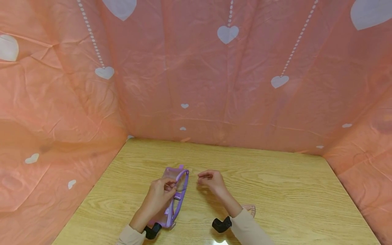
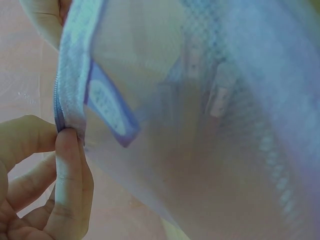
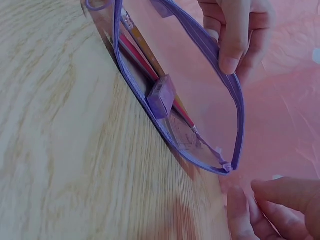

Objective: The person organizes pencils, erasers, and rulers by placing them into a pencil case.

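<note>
A purple see-through mesh pencil case (image 1: 174, 172) lies on the table with its zipped mouth spread apart. My left hand (image 1: 157, 194) pinches one side of the zip edge between thumb and fingers. Inside the case, the right wrist view shows a yellow pencil (image 3: 146, 49), a red pencil (image 3: 135, 52) and a small purple block (image 3: 162, 96). Through the mesh, the left wrist view shows a purple piece with a white oval label (image 2: 112, 105). My right hand (image 1: 213, 181) hovers just right of the case, its fingers loosely bent and holding nothing.
A clear protractor (image 1: 251, 209) lies on the wooden table (image 1: 291, 190), partly covered by the right sleeve. Pink cloth (image 1: 199, 85) with white hearts hangs behind the table and along both sides. Black wrist cameras are strapped below both hands.
</note>
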The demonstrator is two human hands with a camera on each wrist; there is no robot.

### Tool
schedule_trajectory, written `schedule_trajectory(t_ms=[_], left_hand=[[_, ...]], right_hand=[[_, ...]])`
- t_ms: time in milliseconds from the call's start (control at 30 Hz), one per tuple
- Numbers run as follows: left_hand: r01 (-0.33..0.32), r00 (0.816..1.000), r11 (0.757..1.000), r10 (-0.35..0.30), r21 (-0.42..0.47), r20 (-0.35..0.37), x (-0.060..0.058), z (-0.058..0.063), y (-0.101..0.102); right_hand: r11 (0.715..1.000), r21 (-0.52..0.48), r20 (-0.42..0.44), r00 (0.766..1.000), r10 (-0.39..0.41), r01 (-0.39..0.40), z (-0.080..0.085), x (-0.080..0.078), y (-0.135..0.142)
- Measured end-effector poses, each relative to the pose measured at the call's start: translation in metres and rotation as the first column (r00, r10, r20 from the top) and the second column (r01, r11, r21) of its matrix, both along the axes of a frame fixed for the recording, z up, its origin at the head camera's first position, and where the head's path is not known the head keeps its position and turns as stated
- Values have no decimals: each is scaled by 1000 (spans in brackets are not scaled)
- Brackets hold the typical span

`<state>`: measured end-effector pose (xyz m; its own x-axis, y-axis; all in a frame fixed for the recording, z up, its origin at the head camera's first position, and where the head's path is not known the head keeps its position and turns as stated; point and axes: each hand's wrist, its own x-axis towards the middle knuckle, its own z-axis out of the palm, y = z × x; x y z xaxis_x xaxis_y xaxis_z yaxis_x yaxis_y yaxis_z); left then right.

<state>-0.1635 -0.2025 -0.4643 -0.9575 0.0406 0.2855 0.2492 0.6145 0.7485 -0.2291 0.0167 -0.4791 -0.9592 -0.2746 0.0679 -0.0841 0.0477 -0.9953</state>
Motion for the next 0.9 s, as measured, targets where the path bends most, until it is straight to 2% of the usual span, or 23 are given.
schedule_trajectory(t_ms=[133, 333, 667, 900], left_hand=[[7, 1000, 1000, -7, 10, -1, 0, 0, 0], [20, 999, 1000, -20, 9, -33, 0, -1, -1], [14, 1000, 1000, -14, 16, -9, 0, -1, -1], [-3, 1000, 1000, 3, 7, 11, 0, -1, 0]], right_hand=[[1000, -15, 19, 999, 26, -26, 7, 1, 4], [1000, 12, 10, 1000, 12, -12, 1, -2, 11], [1000, 7, 43, 999, 13, -13, -1, -5, 23], [1000, 11, 34, 999, 28, -28, 1, -5, 35]])
